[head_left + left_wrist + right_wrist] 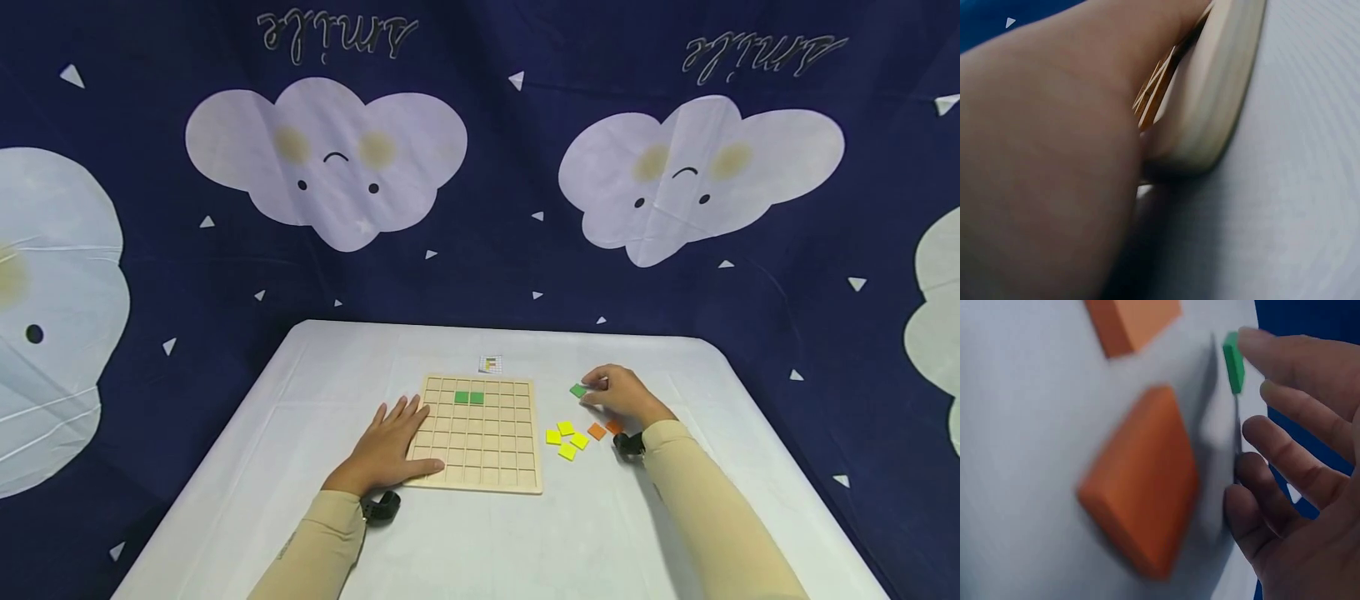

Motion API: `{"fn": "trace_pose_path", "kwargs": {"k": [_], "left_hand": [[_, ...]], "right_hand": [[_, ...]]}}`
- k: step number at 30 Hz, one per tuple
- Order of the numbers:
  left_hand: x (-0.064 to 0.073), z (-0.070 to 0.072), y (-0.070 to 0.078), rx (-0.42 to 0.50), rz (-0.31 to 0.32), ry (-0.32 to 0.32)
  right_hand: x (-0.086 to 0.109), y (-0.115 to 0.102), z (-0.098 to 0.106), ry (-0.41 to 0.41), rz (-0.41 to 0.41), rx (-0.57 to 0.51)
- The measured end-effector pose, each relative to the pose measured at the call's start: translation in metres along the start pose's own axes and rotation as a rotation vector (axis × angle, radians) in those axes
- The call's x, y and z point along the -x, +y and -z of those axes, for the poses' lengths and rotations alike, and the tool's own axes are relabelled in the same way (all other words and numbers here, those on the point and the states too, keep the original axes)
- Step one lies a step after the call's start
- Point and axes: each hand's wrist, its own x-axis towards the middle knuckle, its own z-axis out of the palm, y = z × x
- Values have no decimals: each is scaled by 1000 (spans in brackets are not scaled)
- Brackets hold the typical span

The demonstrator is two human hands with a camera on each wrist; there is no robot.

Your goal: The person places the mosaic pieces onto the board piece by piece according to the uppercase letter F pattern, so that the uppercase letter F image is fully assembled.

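Note:
A square wooden grid board (487, 488) lies on the white table. My left hand (390, 446) rests flat on its left side with fingers spread, the thumb over the lower left cells. In the left wrist view the hand (1054, 156) overlaps the board's rounded edge (1213, 106). Two green tiles (469, 398) sit side by side in an upper row. Right of the board, my right hand (622, 392) has its thumb and index fingertips right at a loose green tile (577, 390). From the right wrist, the fingers stand apart, the uppermost fingertip overlapping that tile (1234, 362).
Several yellow tiles (567, 451) lie right of the board. Two orange tiles (596, 432) are beside them, one partly under the right wrist. A small printed card (491, 364) with a coloured grid lies behind the board. A dark blue cloth with clouds hangs behind the table.

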Motion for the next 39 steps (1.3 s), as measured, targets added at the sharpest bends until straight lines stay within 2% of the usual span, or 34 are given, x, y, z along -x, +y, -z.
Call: {"fn": "trace_pose_path", "kwargs": {"k": [7,17,26,39], "left_hand": [[0,0,0,3,3,0],[-1,-2,-2,-1,-1,9],[0,-1,0,-8,4,4],[-1,0,0,-1,13,-13]], "right_hand": [[-6,-10,-16,24,24,3],[-12,-25,-25,47,78,50],[-17,-55,-43,57,119,-10],[-27,-95,-77,26,235,-90]]}}
